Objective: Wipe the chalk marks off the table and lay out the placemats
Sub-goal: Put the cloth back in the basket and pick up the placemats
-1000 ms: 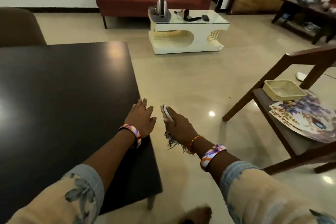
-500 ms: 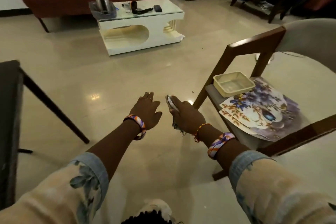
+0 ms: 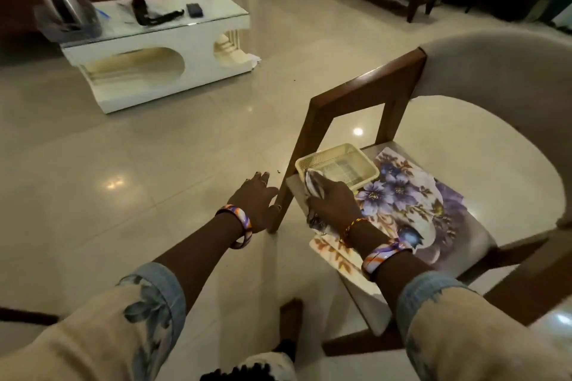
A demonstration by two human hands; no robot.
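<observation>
Reaching over the chair seat at centre right of the head view, the right hand (image 3: 335, 206) grips a crumpled cloth (image 3: 313, 184), fingers curled round it; the cloth's upper end sits at the near rim of a pale plastic basket (image 3: 362, 158). Whether cloth touches basket I cannot tell. The left hand (image 3: 255, 199) hangs just left of the chair's front post, fingers spread and relaxed, holding nothing; contact with the wood is unclear.

Step in hand, by my reading: the wiping cloth is being put away in the basket, the turn from wiping to placemats. The table to be wiped is not in view, so the chalk marks cannot be checked.

Placemats (image 3: 399, 195): a floral stack, purple blooms on cream, lying flat on the seat just beside the basket, partly under the right wrist. More than one edge shows at the near corner; the count is unclear.

Next move likely calls for letting go of the cloth, then getting fingers under the stack's near edge. Thin, flat mats may slide apart, so both hands would help.

Room: chair (image 3: 365, 93) with dark wood frame and grey padded back; glossy cream tile floor (image 3: 154, 164) with lamp glare; white coffee table (image 3: 161, 49) at upper left carrying a steel kettle (image 3: 60, 3) and small dark items.
</observation>
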